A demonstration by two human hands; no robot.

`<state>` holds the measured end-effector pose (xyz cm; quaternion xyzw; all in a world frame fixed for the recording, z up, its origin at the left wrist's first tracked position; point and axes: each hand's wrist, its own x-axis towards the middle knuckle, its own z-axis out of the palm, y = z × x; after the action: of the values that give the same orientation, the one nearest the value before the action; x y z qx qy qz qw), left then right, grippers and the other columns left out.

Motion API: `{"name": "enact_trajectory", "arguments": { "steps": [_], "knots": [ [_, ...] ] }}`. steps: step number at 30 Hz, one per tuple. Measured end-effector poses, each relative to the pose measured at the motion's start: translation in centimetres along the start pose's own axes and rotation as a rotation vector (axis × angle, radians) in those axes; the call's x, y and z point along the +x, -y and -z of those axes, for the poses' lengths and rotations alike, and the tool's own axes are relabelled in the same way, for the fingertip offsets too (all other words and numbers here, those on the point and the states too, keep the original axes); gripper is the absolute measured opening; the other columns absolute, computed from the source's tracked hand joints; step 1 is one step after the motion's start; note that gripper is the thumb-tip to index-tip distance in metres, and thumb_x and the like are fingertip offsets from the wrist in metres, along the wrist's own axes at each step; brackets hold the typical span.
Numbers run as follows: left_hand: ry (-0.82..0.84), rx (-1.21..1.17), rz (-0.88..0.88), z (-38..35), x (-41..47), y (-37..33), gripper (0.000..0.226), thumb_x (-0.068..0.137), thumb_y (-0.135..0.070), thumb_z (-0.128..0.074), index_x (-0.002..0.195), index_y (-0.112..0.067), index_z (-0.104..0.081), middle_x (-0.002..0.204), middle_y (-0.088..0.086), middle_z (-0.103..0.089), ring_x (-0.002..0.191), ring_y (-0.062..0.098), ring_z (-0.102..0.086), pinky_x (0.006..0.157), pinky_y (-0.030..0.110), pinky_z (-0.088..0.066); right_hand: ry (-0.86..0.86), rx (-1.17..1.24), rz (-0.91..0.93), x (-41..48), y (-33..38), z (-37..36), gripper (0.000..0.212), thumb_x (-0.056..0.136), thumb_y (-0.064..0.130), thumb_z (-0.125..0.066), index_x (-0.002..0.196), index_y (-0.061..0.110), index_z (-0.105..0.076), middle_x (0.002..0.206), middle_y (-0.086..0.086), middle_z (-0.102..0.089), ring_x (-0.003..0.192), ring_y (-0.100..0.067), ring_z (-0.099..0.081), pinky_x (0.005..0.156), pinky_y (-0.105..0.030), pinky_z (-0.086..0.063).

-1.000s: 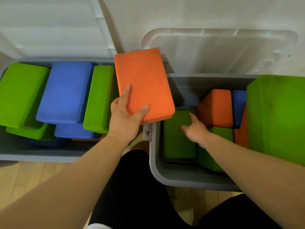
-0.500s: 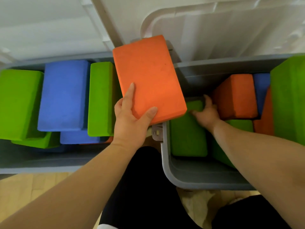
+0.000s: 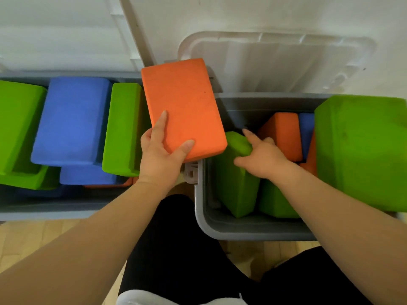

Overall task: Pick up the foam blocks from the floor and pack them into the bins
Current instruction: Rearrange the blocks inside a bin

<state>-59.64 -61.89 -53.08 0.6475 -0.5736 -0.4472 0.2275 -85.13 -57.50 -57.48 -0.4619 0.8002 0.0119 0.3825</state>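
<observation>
Gripping orange block (image 3: 182, 102), L hand (image 3: 158, 157); R hand (image 3: 264, 159) grips green block (image 3: 235, 190).

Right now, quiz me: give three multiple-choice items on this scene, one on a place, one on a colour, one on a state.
1. The right hand is
A. on the floor
B. on a green block in the right bin
C. on a blue block

2. The block in the left hand is
A. blue
B. green
C. orange

3. The lid is
A. off, leaning on the wall
B. shut on a bin
C. in the right hand

Key:
1 B, its fingers lie over that block's top edge inside the grey bin.
2 C, thumb and fingers grip an orange slab.
3 A, it stands behind the open right bin.
</observation>
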Motion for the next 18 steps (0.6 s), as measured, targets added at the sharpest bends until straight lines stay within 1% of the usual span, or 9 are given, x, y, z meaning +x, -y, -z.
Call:
{"name": "enact_trajectory", "arguments": {
  "steps": [3,6,8,10,12,13,15,17,18],
  "knots": [
    [-0.012,0.006,-0.008,0.0,-0.2,0.0,0.088,0.089,-0.048,-0.073,0.157,-0.05,-0.018,0.153,-0.001,-0.026,0.118,0.009,-0.042,0.105,0.026,-0.033,0.034,-0.187,-0.015,-2.7,-0.4,2.4,0.104,0.081,0.058,-0.07,0.161,0.047,-0.005,0.149,-0.021,-0.043,0.125,-0.036,-0.056,0.1,-0.036,-0.049],
    [-0.021,0.026,-0.017,0.1,-0.2,-0.2,0.088,0.089,-0.05,-0.073,0.159,-0.046,-0.019,0.155,0.002,-0.027,0.118,0.009,-0.04,0.104,0.026,-0.031,-0.092,-0.2,-0.01,-6.0,-1.5,2.4,0.098,0.085,0.062,-0.066,0.161,0.046,-0.007,0.142,-0.021,-0.044,0.127,-0.04,-0.051,0.105,-0.042,-0.044],
    [-0.031,0.039,-0.016,0.0,-0.5,-0.3,0.09,0.089,-0.05,-0.073,0.159,-0.044,-0.018,0.155,0.004,-0.027,0.117,0.01,-0.039,0.102,0.026,-0.031,-0.162,-0.249,0.028,-7.9,-2.3,0.6,0.098,0.086,0.066,-0.064,0.162,0.044,-0.006,0.134,-0.017,-0.043,0.121,-0.04,-0.052,0.104,-0.044,-0.044],
    [-0.038,0.047,-0.027,-0.2,-1.0,-0.5,0.091,0.088,-0.05,-0.075,0.159,-0.044,-0.018,0.156,0.005,-0.026,0.116,0.011,-0.039,0.103,0.028,-0.032,-0.134,-0.287,0.042,-8.8,-3.1,-1.6,0.099,0.085,0.067,-0.064,0.162,0.041,-0.007,0.133,-0.017,-0.044,0.118,-0.039,-0.053,0.102,-0.044,-0.045],
    [-0.035,0.064,-0.039,-0.4,-1.4,-0.9,0.092,0.086,-0.048,-0.077,0.158,-0.046,-0.019,0.156,0.004,-0.023,0.116,0.013,-0.04,0.104,0.028,-0.032,-0.093,-0.268,0.009,-8.9,-3.4,-2.7,0.098,0.085,0.067,-0.063,0.161,0.04,-0.007,0.136,-0.018,-0.044,0.121,-0.038,-0.052,0.103,-0.044,-0.046],
    [-0.021,0.073,-0.04,-0.5,-1.6,-1.0,0.092,0.086,-0.045,-0.078,0.158,-0.047,-0.02,0.156,0.004,-0.022,0.116,0.014,-0.04,0.105,0.028,-0.032,-0.082,-0.242,-0.011,-8.8,-3.7,-2.7,0.095,0.086,0.068,-0.061,0.161,0.039,-0.01,0.138,-0.018,-0.043,0.123,-0.039,-0.052,0.103,-0.045,-0.046],
    [0.013,0.09,-0.046,-0.6,-2.3,-1.6,0.093,0.085,-0.039,-0.079,0.157,-0.048,-0.021,0.154,0.005,-0.02,0.117,0.016,-0.042,0.104,0.026,-0.032,-0.048,-0.219,-0.026,-9.2,-4.2,-2.7,0.085,0.088,0.069,-0.057,0.158,0.034,-0.025,0.145,-0.018,-0.04,0.128,-0.04,-0.05,0.105,-0.045,-0.045],
    [0.033,0.107,-0.08,-0.8,-3.0,-2.0,0.093,0.085,-0.036,-0.08,0.156,-0.049,-0.023,0.154,0.005,-0.018,0.12,0.018,-0.043,0.103,0.025,-0.032,-0.029,-0.234,-0.011,-9.9,-4.6,-2.8,0.074,0.089,0.065,-0.058,0.151,0.029,-0.042,0.149,-0.016,-0.038,0.13,-0.039,-0.049,0.106,-0.043,-0.044],
    [0.041,0.127,-0.103,-0.8,-3.4,-2.1,0.093,0.084,-0.037,-0.081,0.156,-0.05,-0.023,0.154,0.004,-0.018,0.123,0.02,-0.043,0.103,0.025,-0.033,-0.021,-0.247,0.002,-10.1,-4.7,-2.9,0.069,0.09,0.06,-0.061,0.149,0.028,-0.046,0.148,-0.015,-0.039,0.131,-0.038,-0.048,0.106,-0.042,-0.044]
  ]
}}
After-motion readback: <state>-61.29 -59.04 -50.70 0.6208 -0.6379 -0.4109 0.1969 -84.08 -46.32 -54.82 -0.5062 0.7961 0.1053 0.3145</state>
